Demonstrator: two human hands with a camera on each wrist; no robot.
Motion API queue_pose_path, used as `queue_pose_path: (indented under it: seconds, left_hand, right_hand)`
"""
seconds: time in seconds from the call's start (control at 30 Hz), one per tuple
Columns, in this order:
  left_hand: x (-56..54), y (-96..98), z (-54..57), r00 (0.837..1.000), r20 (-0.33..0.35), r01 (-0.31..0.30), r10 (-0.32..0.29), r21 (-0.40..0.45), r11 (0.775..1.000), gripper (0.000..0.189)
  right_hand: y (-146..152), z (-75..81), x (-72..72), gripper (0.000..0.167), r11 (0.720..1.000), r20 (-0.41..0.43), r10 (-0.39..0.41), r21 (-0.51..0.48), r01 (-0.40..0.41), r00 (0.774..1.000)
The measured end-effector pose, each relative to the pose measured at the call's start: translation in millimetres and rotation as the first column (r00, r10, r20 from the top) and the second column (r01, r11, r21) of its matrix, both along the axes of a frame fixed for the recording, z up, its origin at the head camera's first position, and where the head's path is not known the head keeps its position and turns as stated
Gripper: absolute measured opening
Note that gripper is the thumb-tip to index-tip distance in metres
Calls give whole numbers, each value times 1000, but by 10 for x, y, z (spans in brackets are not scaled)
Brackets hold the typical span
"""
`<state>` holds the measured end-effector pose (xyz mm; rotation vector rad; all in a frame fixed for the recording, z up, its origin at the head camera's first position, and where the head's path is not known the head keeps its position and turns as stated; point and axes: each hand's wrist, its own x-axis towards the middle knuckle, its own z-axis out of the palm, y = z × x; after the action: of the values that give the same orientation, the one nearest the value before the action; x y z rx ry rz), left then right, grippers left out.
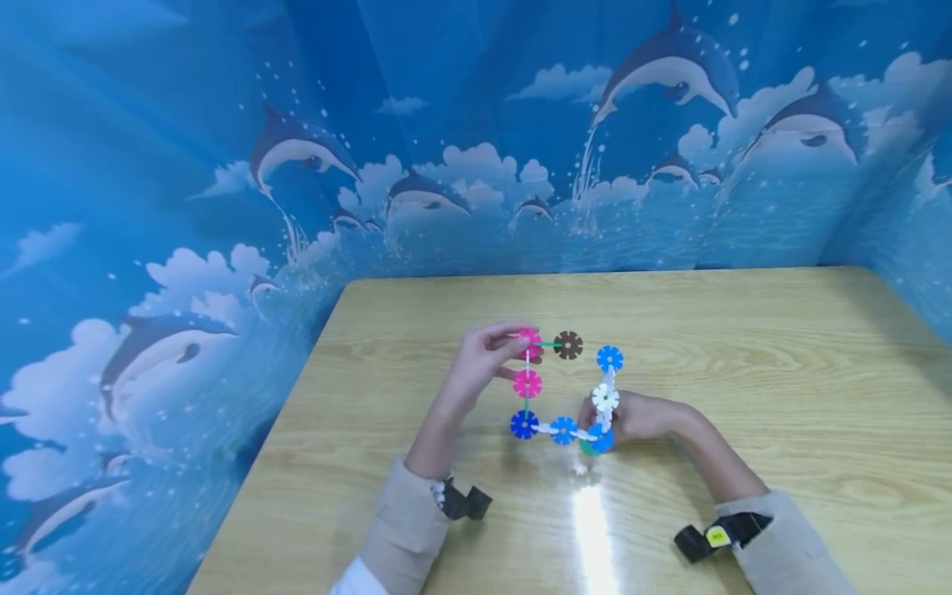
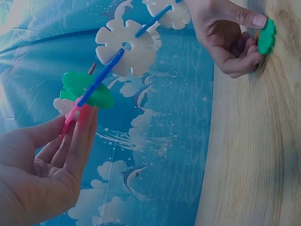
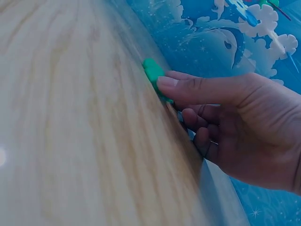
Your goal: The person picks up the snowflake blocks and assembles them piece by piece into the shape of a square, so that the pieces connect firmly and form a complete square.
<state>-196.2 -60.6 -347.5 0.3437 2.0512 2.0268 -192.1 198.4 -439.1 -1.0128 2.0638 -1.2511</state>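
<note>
A chain of interlocking notched snowflake discs in pink, blue, white, green and brown bends into an open loop above the table. My left hand (image 1: pixel 483 359) pinches a pink disc (image 1: pixel 530 343) at its upper left corner. A brown disc (image 1: pixel 568 345) juts out from there, and a dark blue disc (image 1: pixel 524 425) forms the lower left corner. In the left wrist view, a white disc (image 2: pixel 126 47) stands out from the chain. Low by the tabletop, my right hand (image 3: pixel 235 125) pinches a single green disc (image 3: pixel 153 73) between thumb and fingers, apart from the chain.
The wood-grain table (image 1: pixel 744 355) spreads under both hands. A blue curtain (image 1: pixel 476 99) printed with dolphins and clouds hangs behind it and along the left side. Black straps with small cameras (image 1: pixel 468 502) sit on both wrists, over beige sleeves.
</note>
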Motion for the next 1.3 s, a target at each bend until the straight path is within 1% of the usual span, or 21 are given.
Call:
queue_pose_path:
  seconds: [0.07,0.13,0.3,0.4,0.47,0.57,0.6,0.63,0.7,0.77,0.83,0.9,1.0,1.17,1.3]
  left_hand:
    - [1,0,4,1000,5,1,-1,-2,1000,29]
    - [5,0,6,1000,8,4,-4,1,1000,30]
    - [11,1,12,1000,9,7,-7,8,1000,30]
    - [7,3,13,1000,7,3,-3,2,1000,30]
    - [5,5,14,1000,8,0,0,-1,1000,31]
    - [5,7,17,1000,14,-1,1,-1,1000,30]
    - [4,6,16,1000,16,-2,2,-1,1000,30]
    - [4,6,17,1000,18,-3,3,-1,1000,30]
    - [3,4,15,1000,20,-5,6,-5,1000,29]
    - [2,0,13,1000,20,-6,6,-7,1000,30]
    - [5,-2,13,1000,23,-6,6,-11,1000,30]
    - [7,-2,15,1000,26,-3,4,-7,1000,29]
    - [11,3,13,1000,28,0,0,-1,1000,29]
    - [11,23,2,999,34,10,-10,5,1000,28]
    - [8,39,2,999,38,2,-2,-9,1000,28]
  right_hand:
    - [4,-3,-8,26,1000,-11,-5,-7,5,1000]
    - [13,11,-7,28,999,5,-32,2,32,999]
    - [73,59,-25,21,990,28,-118,78,116,993]
    - [142,95,-58,13,973,-45,-193,117,197,980]
    - [193,136,-81,8,953,-104,-264,126,276,959]
    - [278,218,-102,4,911,-176,-381,95,401,908]
    - [303,254,-101,5,896,-187,-416,82,436,890]
    - [327,294,-97,9,881,-193,-449,69,469,872]
    - [360,377,-83,16,851,-213,-502,48,522,838]
    - [377,458,-67,21,827,-239,-539,35,562,808]
    - [376,533,-44,21,805,-261,-569,17,593,780]
    - [361,597,-20,21,786,-271,-595,-3,618,756]
    - [325,676,22,22,767,-268,-626,-38,641,733]
    - [228,802,112,23,747,-252,-658,-96,658,710]
    - [122,887,203,25,732,-248,-678,-147,665,692]
